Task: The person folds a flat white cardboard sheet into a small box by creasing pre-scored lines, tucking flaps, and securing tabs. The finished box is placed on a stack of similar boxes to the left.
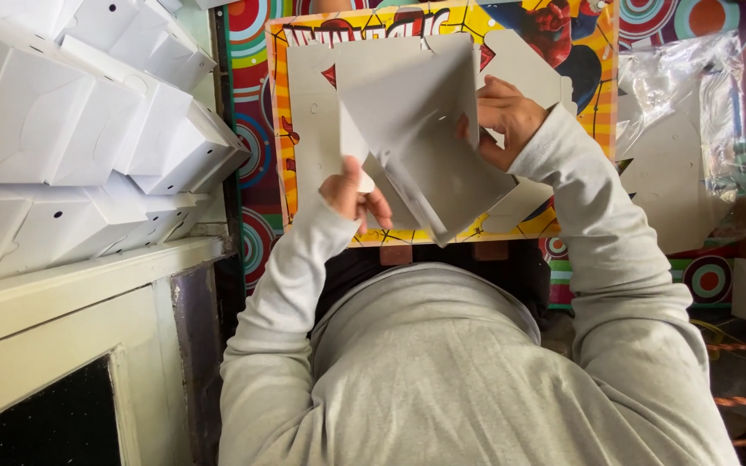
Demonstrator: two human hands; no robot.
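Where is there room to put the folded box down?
Bare room is scarce. A narrow strip of the colourful board shows left of the flat grey cardboard blank. The left hand and right hand fill the middle with the half-folded box. The pile of white folded boxes crowds the left; the clear plastic wrap covers the right.

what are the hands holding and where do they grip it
A half-folded grey cardboard box blank: left hand pinches its lower left flap, right hand grips its right edge.
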